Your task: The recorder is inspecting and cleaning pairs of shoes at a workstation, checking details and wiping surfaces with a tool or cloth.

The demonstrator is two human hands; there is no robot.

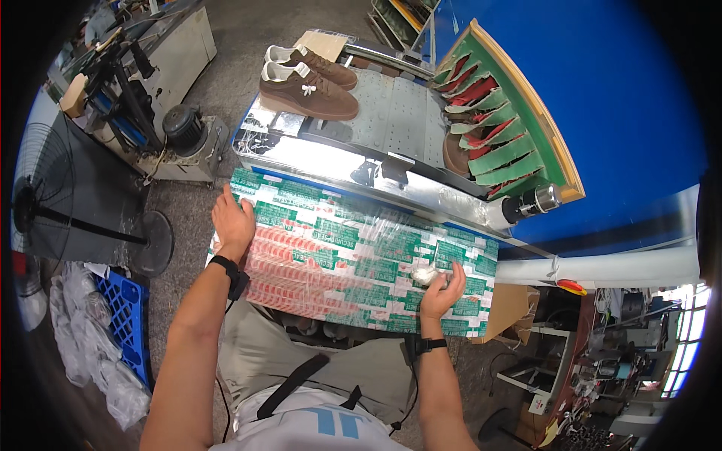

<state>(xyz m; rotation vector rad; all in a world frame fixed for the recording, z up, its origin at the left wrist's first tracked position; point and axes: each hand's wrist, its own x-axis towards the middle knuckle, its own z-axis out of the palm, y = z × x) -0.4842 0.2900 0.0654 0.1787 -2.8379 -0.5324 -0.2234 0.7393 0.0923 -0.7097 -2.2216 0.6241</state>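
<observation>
A bench top [353, 259] covered with green, white and red printed tape lies in front of me under a glossy clear layer. My left hand [235, 227] rests at its left end, fingers stretched out and holding nothing. Toward the right end, my right hand [442, 293] curls its fingers beside a small crumpled white wad [424, 275], which appears pinched at the thumb. Beyond the bench, a pair of brown shoes [310, 92] with pale linings and a small white mark on the side stands on the grey conveyor [387, 105].
A green hood with slit flaps [500, 135] spans the conveyor's right side, with a brown shoe [456, 154] partly under the flaps. To the left stand a fan [26, 207], a motor [184, 128] and a blue plastic crate [129, 323]. A cardboard box [514, 312] sits at the right.
</observation>
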